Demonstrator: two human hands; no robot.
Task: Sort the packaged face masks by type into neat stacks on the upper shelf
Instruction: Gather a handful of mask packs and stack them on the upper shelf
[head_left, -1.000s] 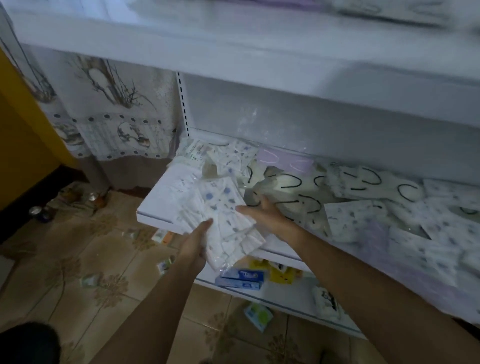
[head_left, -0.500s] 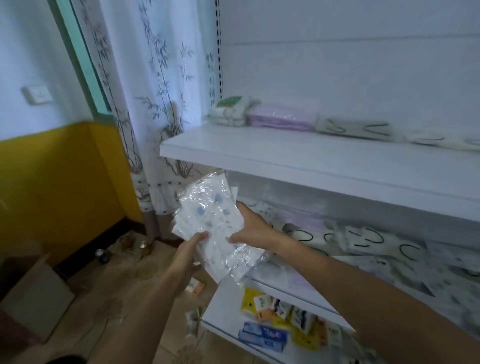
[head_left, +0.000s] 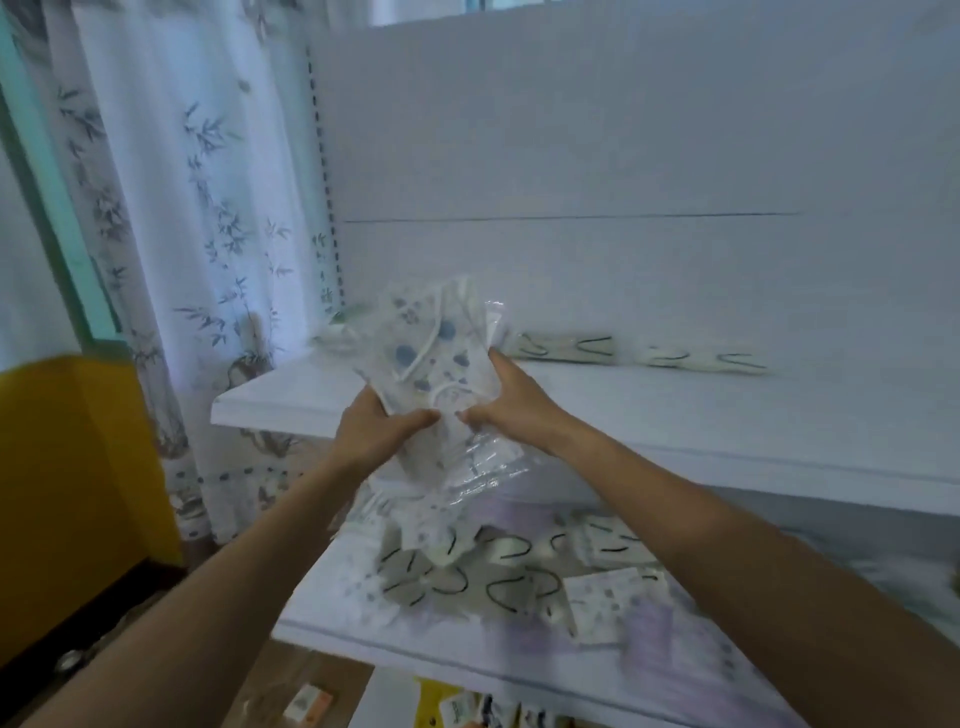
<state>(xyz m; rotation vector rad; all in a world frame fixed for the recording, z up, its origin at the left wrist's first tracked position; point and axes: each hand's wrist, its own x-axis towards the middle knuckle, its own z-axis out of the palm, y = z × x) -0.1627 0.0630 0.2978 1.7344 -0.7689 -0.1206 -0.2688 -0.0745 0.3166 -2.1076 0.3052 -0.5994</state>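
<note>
Bundle of clear-wrapped white masks with blue dots (head_left: 434, 351) now lifted off littered white lower shelf (head_left: 322, 631), level with white upper shelf (head_left: 701, 410). Left grip (head_left: 382, 426) and right grip (head_left: 506, 402) both clutch its lower end. Not yet set down; stacking probably next.
</note>
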